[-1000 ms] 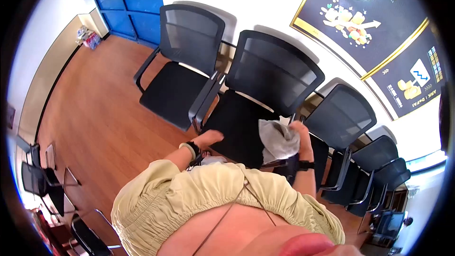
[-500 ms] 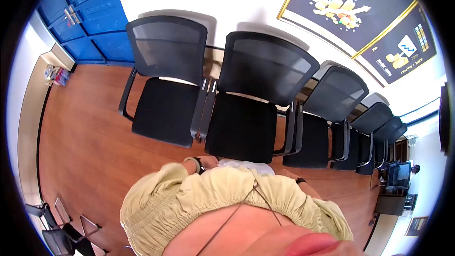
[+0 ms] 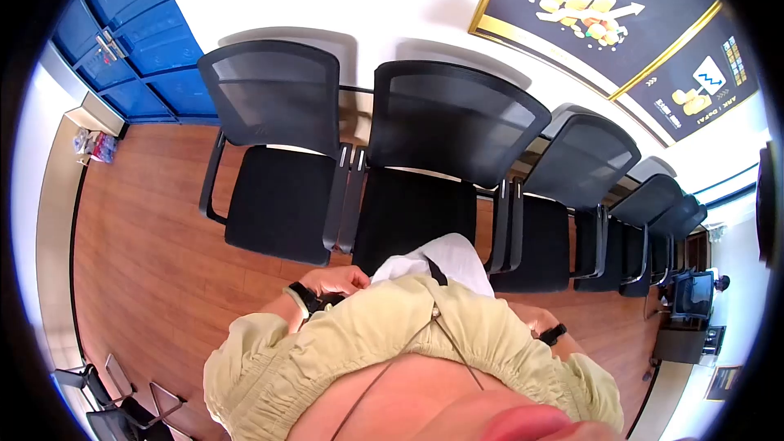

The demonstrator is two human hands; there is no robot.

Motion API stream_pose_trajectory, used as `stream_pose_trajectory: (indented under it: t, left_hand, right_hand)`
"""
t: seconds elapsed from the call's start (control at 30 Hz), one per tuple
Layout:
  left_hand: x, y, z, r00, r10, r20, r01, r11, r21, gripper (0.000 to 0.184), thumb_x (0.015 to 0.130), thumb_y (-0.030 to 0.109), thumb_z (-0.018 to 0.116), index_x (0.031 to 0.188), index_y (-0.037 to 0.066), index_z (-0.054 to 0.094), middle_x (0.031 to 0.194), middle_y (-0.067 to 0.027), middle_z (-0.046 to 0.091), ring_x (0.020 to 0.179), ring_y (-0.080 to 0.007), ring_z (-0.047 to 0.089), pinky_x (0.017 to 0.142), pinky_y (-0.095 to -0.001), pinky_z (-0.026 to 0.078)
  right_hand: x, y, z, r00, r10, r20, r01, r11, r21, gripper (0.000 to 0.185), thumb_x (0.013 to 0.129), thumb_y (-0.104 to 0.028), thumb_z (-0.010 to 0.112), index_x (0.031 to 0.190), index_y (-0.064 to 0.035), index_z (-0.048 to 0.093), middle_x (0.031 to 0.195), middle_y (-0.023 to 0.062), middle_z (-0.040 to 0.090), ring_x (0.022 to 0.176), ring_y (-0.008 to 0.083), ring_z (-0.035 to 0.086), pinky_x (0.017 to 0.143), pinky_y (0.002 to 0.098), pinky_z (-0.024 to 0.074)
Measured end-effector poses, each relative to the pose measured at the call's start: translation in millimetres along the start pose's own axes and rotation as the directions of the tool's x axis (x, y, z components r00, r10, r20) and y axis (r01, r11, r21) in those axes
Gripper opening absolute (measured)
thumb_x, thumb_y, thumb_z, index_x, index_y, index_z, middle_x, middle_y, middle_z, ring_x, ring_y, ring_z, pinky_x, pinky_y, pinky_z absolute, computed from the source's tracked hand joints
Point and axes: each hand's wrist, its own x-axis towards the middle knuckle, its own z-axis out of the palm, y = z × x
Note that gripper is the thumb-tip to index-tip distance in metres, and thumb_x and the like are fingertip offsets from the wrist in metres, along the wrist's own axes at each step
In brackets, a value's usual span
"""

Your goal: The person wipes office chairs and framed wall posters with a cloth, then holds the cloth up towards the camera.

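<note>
Beside the white cloth (image 3: 461,260) at the front of my body is my left hand (image 3: 335,279), its fingers curled in. Whether they grip anything is hidden. A watch and a light band circle that wrist. My right hand (image 3: 531,316) hangs low on the other side, with a black band on its wrist; its fingers are mostly hidden by my yellow-beige top (image 3: 392,310). The white cloth bulges over the front of a black chair seat (image 3: 416,212), with a dark strip across it. It may be clothing on my leg; I cannot tell.
A row of black mesh-backed chairs (image 3: 282,196) runs along the wall to the right. Framed posters (image 3: 588,16) hang above. A blue door (image 3: 139,33) is at the left, and more chairs (image 3: 114,408) stand lower left. A person (image 3: 722,282) is far right.
The white cloth has risen and spread over the chair seat's front. Both hands show more, and my left hand has moved slightly left. The view has shifted a little.
</note>
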Motion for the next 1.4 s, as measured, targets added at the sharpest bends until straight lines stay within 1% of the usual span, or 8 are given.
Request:
stream_pose_trajectory:
  t: [0.27, 0.57, 0.6, 0.7, 0.83, 1.03, 1.27, 1.4]
  left_hand:
    - [38, 85, 2, 0.972, 0.052, -0.229, -0.066, 0.997, -0.05, 0.021, 0.082, 0.011, 0.077, 0.097, -0.002, 0.071, 0.087, 0.0006, 0.071, 0.075, -0.0056, 0.062, 0.069, -0.0219, 0.05]
    - [138, 186, -3, 0.996, 0.091, -0.009, -0.089, 0.989, 0.119, 0.032, 0.088, 0.03, 0.075, 0.096, -0.001, 0.071, 0.085, 0.0028, 0.068, 0.072, -0.0059, 0.056, 0.06, -0.0272, 0.048]
    - [151, 175, -31, 0.98, -0.199, 0.012, 0.197, 0.977, 0.081, 0.033, 0.09, 0.031, 0.073, 0.093, -0.002, 0.07, 0.08, 0.0023, 0.066, 0.071, -0.0067, 0.054, 0.059, -0.0281, 0.047]
    - [190, 155, -42, 0.99, -0.068, -0.121, 0.104, 0.942, 0.32, 0.024, 0.089, 0.018, 0.07, 0.093, -0.005, 0.068, 0.081, 0.0016, 0.066, 0.073, -0.0092, 0.054, 0.062, -0.0325, 0.048]
    - [209, 179, -45, 0.98, -0.134, 0.148, 0.109, 0.98, 0.165, 0.025, 0.082, 0.008, 0.075, 0.1, -0.007, 0.069, 0.089, -0.0012, 0.071, 0.076, -0.0099, 0.058, 0.068, -0.0309, 0.05]
    - [218, 240, -30, 0.993, -0.011, 0.12, -0.017, 0.974, 0.228, 0.023, 0.081, 0.003, 0.073, 0.101, -0.007, 0.069, 0.09, -0.0011, 0.073, 0.078, -0.0073, 0.061, 0.072, -0.0266, 0.05]
    - [208, 296, -59, 0.992, -0.123, -0.003, 0.114, 0.909, 0.402, 0.022, 0.083, 0.006, 0.072, 0.101, -0.007, 0.069, 0.089, 0.0006, 0.071, 0.075, -0.0074, 0.061, 0.07, -0.0255, 0.05]
    - [234, 341, -114, 0.997, -0.023, 0.068, -0.036, 0.66, 0.75, 0.034, 0.089, 0.024, 0.072, 0.111, -0.001, 0.066, 0.095, -0.0053, 0.071, 0.088, -0.0115, 0.062, 0.079, -0.0296, 0.051]
  right_hand:
    - [62, -45, -149, 0.958, -0.149, 0.245, 0.225, 0.92, -0.322, 0.03, 0.093, -0.009, 0.059, 0.12, 0.0002, 0.063, 0.105, 0.0017, 0.07, 0.091, 0.0094, 0.059, 0.082, 0.0275, 0.0481]
    - [19, -120, -266, 0.951, -0.139, 0.275, 0.234, 0.907, -0.351, 0.026, 0.091, -0.016, 0.061, 0.111, 0.0005, 0.067, 0.099, 0.0034, 0.071, 0.088, 0.0133, 0.061, 0.08, 0.0306, 0.0494]
    - [19, -121, -280, 0.948, -0.141, 0.284, 0.242, 0.901, -0.36, 0.026, 0.091, -0.017, 0.061, 0.11, 0.0005, 0.067, 0.099, 0.0036, 0.071, 0.088, 0.0135, 0.062, 0.079, 0.0307, 0.0494]
    - [22, -124, -306, 0.942, -0.131, 0.309, 0.251, 0.885, -0.392, 0.026, 0.091, -0.017, 0.062, 0.109, 0.0004, 0.067, 0.098, 0.004, 0.072, 0.088, 0.014, 0.062, 0.079, 0.031, 0.0496]
    - [19, -126, -333, 0.93, -0.112, 0.351, 0.268, 0.859, -0.436, 0.026, 0.091, -0.018, 0.062, 0.107, 0.0003, 0.068, 0.097, 0.0047, 0.072, 0.088, 0.0147, 0.063, 0.079, 0.0314, 0.0498]
    - [18, -124, -338, 0.921, -0.157, 0.356, 0.321, 0.825, -0.465, 0.026, 0.09, -0.02, 0.062, 0.105, 0.0001, 0.069, 0.095, 0.0056, 0.072, 0.088, 0.0158, 0.063, 0.078, 0.0319, 0.0501]
    - [26, -136, -324, 0.892, -0.374, 0.253, 0.451, 0.742, -0.496, 0.026, 0.089, -0.021, 0.063, 0.102, -0.0001, 0.07, 0.093, 0.0067, 0.073, 0.088, 0.0171, 0.065, 0.077, 0.0326, 0.0505]
    - [10, -187, -323, 0.93, -0.274, -0.244, 0.184, 0.924, -0.336, 0.019, 0.088, -0.016, 0.065, 0.099, -0.0015, 0.072, 0.088, 0.0055, 0.072, 0.082, 0.0116, 0.063, 0.076, 0.0277, 0.0503]
